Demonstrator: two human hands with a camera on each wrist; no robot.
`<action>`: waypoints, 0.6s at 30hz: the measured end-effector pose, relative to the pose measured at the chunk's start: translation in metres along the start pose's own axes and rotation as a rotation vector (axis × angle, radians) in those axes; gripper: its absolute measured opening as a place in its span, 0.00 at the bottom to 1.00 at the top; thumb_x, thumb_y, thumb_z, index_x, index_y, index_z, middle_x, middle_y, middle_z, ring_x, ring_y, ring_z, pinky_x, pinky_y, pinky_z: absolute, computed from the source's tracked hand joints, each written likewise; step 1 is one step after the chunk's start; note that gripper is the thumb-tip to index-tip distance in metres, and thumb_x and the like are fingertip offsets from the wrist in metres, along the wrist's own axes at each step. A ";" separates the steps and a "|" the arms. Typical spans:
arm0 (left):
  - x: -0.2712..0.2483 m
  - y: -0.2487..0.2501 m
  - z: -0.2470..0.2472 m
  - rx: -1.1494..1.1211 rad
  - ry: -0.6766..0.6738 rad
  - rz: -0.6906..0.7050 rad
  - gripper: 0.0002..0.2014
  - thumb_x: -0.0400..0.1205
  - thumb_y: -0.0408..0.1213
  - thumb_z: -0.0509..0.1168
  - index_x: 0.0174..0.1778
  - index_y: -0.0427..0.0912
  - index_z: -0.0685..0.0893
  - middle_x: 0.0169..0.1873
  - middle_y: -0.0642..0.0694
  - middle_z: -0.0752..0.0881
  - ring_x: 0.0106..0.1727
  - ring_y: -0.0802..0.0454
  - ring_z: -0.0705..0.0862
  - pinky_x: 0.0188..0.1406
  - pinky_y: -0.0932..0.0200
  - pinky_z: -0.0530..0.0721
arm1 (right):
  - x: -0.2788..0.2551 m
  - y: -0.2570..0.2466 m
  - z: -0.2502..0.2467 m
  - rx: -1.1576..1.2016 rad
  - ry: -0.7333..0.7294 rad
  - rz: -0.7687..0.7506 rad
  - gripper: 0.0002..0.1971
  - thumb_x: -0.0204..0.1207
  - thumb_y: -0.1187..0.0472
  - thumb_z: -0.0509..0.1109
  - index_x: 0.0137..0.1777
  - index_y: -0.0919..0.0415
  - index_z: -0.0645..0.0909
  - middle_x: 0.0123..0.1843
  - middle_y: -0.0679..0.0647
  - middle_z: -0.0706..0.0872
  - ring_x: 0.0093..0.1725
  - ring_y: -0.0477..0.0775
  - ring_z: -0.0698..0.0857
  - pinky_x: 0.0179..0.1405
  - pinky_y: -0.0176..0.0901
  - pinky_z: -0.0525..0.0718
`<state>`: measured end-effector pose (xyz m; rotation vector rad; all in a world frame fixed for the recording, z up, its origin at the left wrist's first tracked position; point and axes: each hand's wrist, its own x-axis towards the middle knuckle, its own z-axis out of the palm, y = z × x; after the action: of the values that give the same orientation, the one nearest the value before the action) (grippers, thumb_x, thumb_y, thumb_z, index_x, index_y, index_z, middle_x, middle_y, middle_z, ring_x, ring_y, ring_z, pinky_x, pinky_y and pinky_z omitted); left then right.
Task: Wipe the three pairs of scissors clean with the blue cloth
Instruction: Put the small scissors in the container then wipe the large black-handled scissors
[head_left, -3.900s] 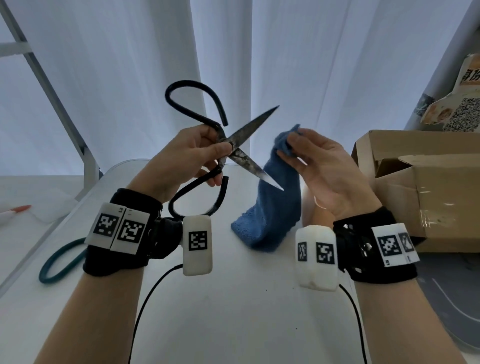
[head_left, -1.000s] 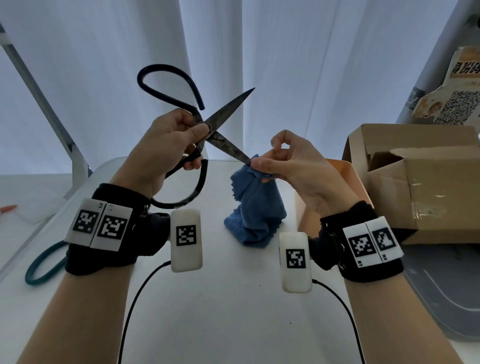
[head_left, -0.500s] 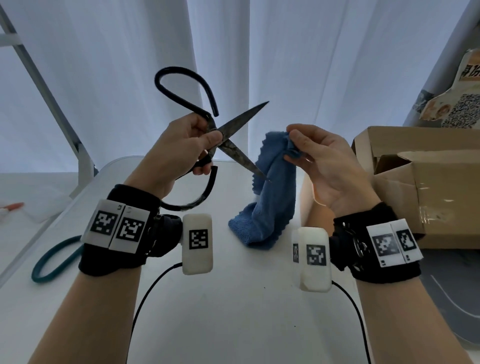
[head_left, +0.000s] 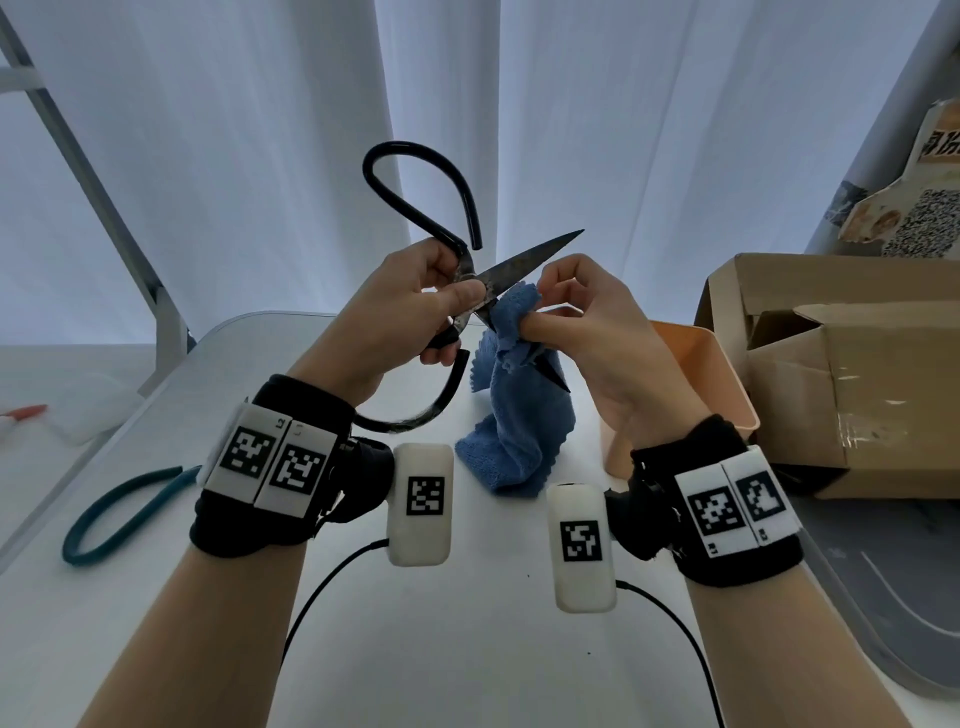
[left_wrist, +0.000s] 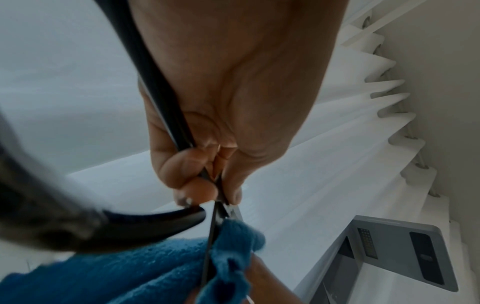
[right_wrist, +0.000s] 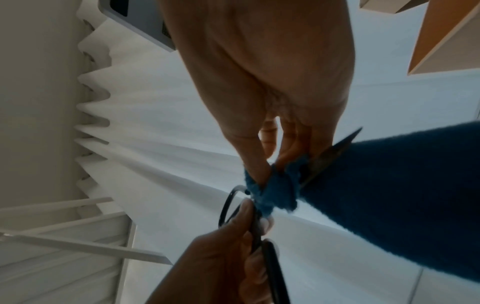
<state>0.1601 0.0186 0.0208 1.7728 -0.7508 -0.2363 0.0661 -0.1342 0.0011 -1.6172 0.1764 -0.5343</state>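
Two hands meet above the white bench (head_left: 467, 649) in the head view. The left hand (head_left: 395, 306) has its fingers curled round the black scissors (head_left: 467, 280) at the pivot, thumb laid across it. The scissors are spread open: one dull, spotted blade points up and to the right past the fingers, one long looped handle rises above them and the other curves down below the wrist. The right hand (head_left: 587, 332) pinches the blue cloth (head_left: 519, 410) around the lower blade just right of the left fingers; the blade's dark tip pokes out of the cloth below the right fingers, and the rest of the cloth hangs down to the bench. Wristbands carry square black-and-white code markers. A teal handle (head_left: 119, 514) lies on the bench left of the left wrist. Right of the right hand stand an orange bin (head_left: 727, 374) and a cardboard box (head_left: 857, 374); behind it is a card with a QR code and writing too small to read.

From the left wrist, the left hand (left_wrist: 223, 123) grips the scissors (left_wrist: 166, 115) where the handles join, and the cloth (left_wrist: 155, 267) wraps the blade just beyond the fingertips.

From the right wrist, the right hand (right_wrist: 272, 82) pinches the cloth (right_wrist: 389, 195) between thumb and fingers, the blade tip sticking out beside them.
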 end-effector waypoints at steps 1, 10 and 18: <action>0.000 0.000 0.001 -0.001 -0.010 0.004 0.09 0.86 0.33 0.67 0.54 0.30 0.77 0.37 0.46 0.81 0.21 0.49 0.77 0.22 0.57 0.73 | 0.000 0.001 0.002 -0.019 0.019 -0.002 0.15 0.71 0.75 0.77 0.47 0.60 0.75 0.41 0.57 0.86 0.35 0.53 0.86 0.38 0.43 0.85; -0.001 0.002 0.007 0.025 -0.016 0.016 0.09 0.86 0.34 0.67 0.54 0.31 0.77 0.39 0.48 0.81 0.21 0.48 0.77 0.22 0.56 0.74 | 0.003 0.006 -0.002 0.057 -0.042 0.107 0.15 0.77 0.76 0.73 0.48 0.59 0.71 0.41 0.60 0.89 0.42 0.58 0.82 0.38 0.38 0.80; -0.003 0.004 0.009 0.025 -0.057 0.024 0.09 0.87 0.34 0.65 0.54 0.30 0.77 0.37 0.50 0.81 0.22 0.48 0.77 0.23 0.57 0.74 | 0.005 0.008 -0.002 0.083 -0.020 0.124 0.17 0.74 0.71 0.78 0.45 0.58 0.70 0.31 0.50 0.85 0.35 0.55 0.85 0.31 0.37 0.77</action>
<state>0.1514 0.0126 0.0208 1.7859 -0.8184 -0.2632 0.0712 -0.1394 -0.0053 -1.5191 0.2351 -0.4242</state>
